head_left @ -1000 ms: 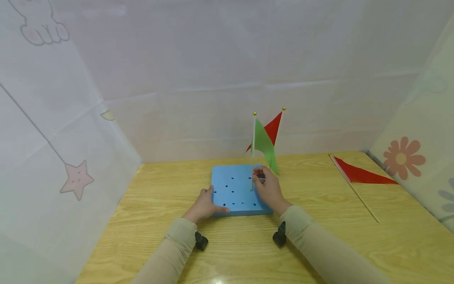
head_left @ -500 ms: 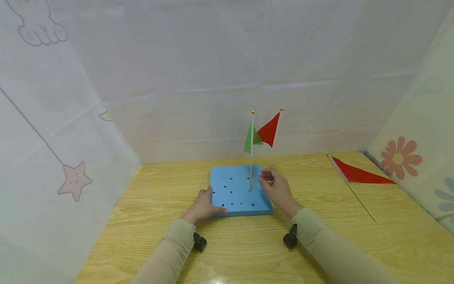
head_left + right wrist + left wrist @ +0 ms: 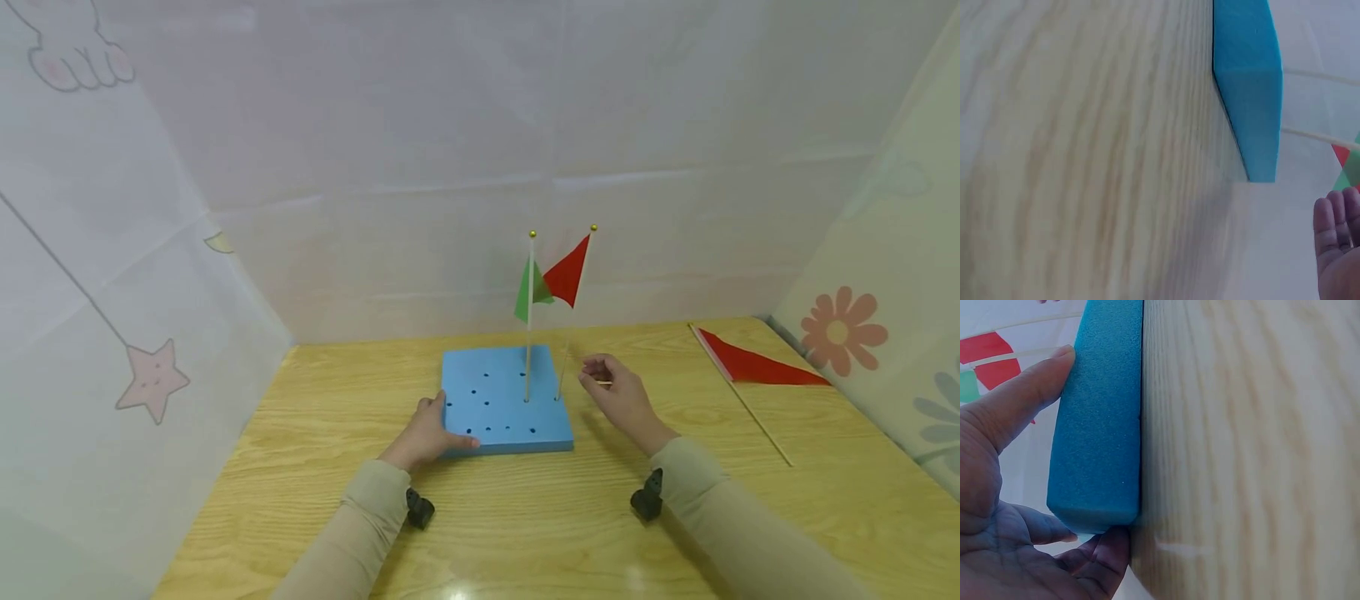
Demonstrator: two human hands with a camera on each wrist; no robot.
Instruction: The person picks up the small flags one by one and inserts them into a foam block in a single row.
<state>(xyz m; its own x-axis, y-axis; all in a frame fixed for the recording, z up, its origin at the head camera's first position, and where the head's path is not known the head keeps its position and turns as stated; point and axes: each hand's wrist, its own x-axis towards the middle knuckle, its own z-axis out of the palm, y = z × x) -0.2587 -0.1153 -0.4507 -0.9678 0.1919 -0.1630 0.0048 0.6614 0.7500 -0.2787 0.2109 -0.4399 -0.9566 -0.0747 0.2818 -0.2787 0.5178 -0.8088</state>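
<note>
My left hand [image 3: 422, 433] holds the near left corner of a blue foam board [image 3: 463, 371] with small holes. In the left wrist view its thumb lies along one edge, and the fingers bend against the side of the board. A green pennant flag [image 3: 522, 302] and a red pennant flag [image 3: 568, 273] stand with their sticks in holes on the right part of the board. The red one's stick leans slightly right. My right hand [image 3: 624, 402] is off to the right of the board, its fingers loosely bent with nothing in them; the right wrist view shows bare fingers.
Another red pennant flag [image 3: 753, 365] lies on the wooden table [image 3: 337, 400] at the right, its stick slanting towards the front. A pale patterned cloth [image 3: 405, 208] encloses the table at the back and both sides.
My right hand has let go of the flags and moved right, off the board. The green cloth has swung from the right of its stick to the left. My left hand has stayed put.
</note>
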